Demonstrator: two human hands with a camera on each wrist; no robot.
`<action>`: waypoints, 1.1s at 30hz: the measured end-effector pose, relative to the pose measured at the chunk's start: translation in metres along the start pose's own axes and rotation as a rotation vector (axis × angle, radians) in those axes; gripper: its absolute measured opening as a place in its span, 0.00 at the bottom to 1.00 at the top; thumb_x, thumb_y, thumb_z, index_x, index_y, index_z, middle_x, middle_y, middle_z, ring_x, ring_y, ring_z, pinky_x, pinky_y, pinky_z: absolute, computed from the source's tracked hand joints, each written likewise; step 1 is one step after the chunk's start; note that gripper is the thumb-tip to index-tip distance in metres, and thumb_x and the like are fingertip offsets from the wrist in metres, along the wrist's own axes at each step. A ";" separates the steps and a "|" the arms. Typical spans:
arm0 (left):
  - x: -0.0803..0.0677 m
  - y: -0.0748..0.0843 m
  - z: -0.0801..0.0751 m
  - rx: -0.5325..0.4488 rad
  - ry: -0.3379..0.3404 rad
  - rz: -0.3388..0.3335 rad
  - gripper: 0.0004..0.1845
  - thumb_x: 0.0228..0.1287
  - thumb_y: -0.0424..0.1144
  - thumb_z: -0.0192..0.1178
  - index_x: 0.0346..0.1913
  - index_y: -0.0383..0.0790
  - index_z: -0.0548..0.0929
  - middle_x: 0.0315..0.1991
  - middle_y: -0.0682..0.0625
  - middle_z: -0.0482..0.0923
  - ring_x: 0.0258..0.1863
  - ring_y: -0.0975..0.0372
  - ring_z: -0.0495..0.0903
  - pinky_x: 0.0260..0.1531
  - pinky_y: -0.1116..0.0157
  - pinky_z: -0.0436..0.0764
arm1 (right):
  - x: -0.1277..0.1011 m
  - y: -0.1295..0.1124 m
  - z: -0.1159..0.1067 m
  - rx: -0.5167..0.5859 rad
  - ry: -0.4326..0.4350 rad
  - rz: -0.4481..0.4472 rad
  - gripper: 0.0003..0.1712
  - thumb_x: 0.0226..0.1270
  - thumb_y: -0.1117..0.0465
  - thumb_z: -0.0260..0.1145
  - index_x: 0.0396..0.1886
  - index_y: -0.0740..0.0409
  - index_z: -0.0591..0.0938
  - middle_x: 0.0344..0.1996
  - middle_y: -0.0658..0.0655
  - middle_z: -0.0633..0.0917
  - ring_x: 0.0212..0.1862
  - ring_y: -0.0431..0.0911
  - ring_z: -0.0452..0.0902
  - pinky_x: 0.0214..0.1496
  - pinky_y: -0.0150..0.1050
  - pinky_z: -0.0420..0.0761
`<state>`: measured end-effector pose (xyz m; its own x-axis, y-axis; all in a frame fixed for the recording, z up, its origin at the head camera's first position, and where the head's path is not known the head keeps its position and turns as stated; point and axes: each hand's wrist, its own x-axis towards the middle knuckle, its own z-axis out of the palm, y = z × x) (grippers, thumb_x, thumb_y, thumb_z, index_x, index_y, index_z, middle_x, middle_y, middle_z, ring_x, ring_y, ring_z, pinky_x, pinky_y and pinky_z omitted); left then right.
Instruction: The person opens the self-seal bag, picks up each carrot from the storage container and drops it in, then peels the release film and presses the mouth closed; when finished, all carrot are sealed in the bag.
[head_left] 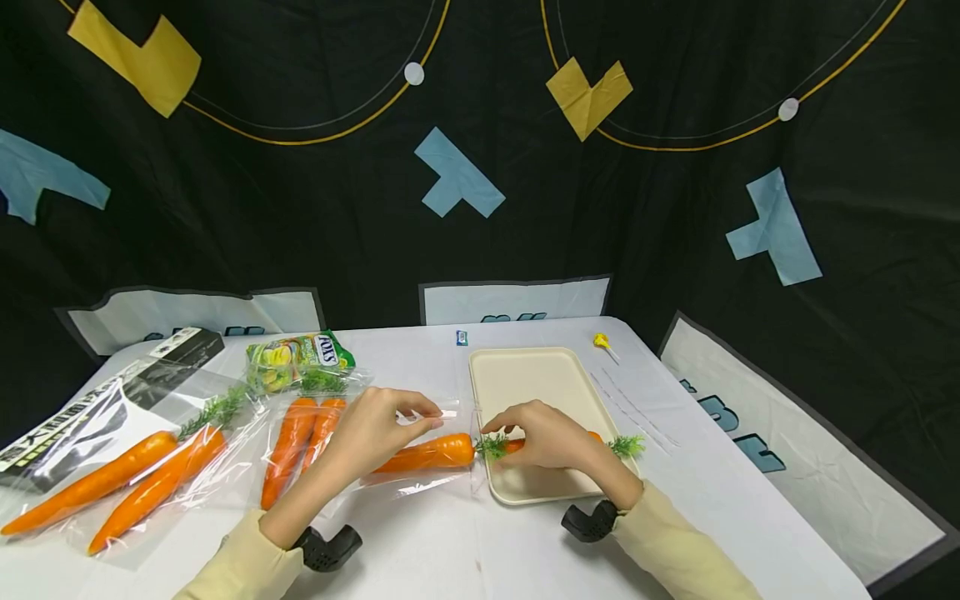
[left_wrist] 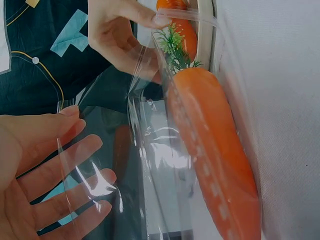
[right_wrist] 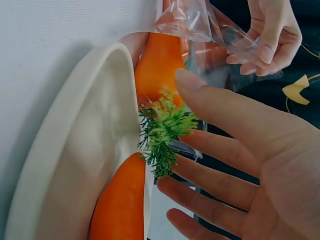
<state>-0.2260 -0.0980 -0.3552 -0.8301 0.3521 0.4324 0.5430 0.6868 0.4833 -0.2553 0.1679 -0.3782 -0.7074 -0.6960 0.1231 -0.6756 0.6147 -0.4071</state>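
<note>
White table (head_left: 450, 533) against black backdrop: bagged carrot (head_left: 427, 454) lies left-right, leafy end toward right hand (head_left: 551, 433), fingers loosely extended there; left hand (head_left: 375, 429) pinches the bag film (head_left: 420, 483)

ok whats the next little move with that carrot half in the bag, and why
Probably the right hand pulls the carrot by its green top toward the tray: the left hand holds the clear bag open, and the top already reaches the tray's edge.

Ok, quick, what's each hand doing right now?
Left hand: pinches the edge of the clear bag with the carrot in it.
Right hand: fingers straight, at the carrot's green top, over the tray.
</note>
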 end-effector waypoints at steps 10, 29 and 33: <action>0.000 0.000 0.000 -0.008 -0.002 0.007 0.04 0.56 0.43 0.71 0.34 0.52 0.90 0.34 0.60 0.86 0.34 0.61 0.83 0.34 0.63 0.80 | 0.003 0.004 0.006 0.105 0.062 -0.062 0.13 0.58 0.67 0.71 0.45 0.60 0.86 0.40 0.52 0.87 0.37 0.42 0.81 0.39 0.30 0.80; 0.000 -0.002 0.000 -0.010 -0.005 0.006 0.04 0.56 0.45 0.70 0.35 0.53 0.90 0.35 0.60 0.86 0.33 0.61 0.83 0.29 0.64 0.78 | 0.034 -0.006 0.020 0.190 0.068 -0.094 0.09 0.61 0.66 0.70 0.43 0.58 0.86 0.38 0.48 0.86 0.37 0.37 0.79 0.40 0.28 0.79; 0.000 -0.002 -0.001 -0.015 -0.004 0.009 0.04 0.56 0.45 0.70 0.35 0.53 0.90 0.34 0.60 0.86 0.33 0.60 0.83 0.29 0.65 0.78 | 0.034 -0.006 0.020 0.183 0.068 -0.094 0.10 0.62 0.66 0.70 0.44 0.57 0.86 0.39 0.48 0.86 0.39 0.39 0.80 0.41 0.29 0.79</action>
<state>-0.2268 -0.0996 -0.3557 -0.8254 0.3610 0.4341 0.5527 0.6735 0.4909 -0.2708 0.1331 -0.3892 -0.6595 -0.7166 0.2268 -0.6949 0.4663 -0.5474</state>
